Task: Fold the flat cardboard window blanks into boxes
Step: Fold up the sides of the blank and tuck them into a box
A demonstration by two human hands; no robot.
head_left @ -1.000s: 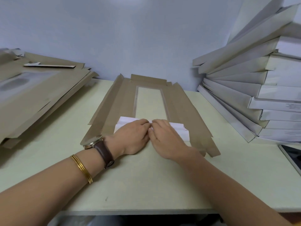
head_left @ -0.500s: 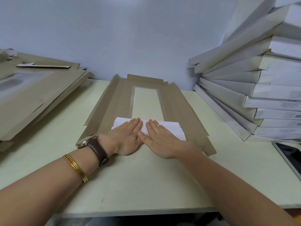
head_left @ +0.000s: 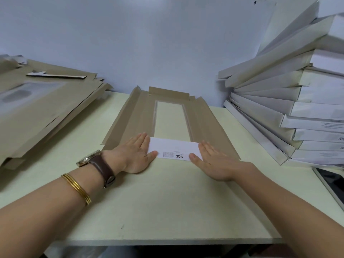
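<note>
A flat brown cardboard window blank [head_left: 206, 120] lies in the middle of the table, its long side flaps slightly raised and a clear window down its centre. Its near end flap [head_left: 175, 150] is folded over, white printed side up. My left hand [head_left: 136, 152] presses flat on the flap's left end, fingers straight. At the flap's right end my right hand [head_left: 214, 159] presses flat in the same way. A gap of white flap shows between the two hands.
A pile of flat brown blanks [head_left: 37, 108] lies at the left. A tall leaning stack of folded white boxes [head_left: 297, 101] fills the right side against the wall. A dark tablet [head_left: 331, 181] lies at the table's right edge.
Both hands went from curled fingertips at the flap's middle to flat palms, then slid apart along the folded flap to its two ends.
</note>
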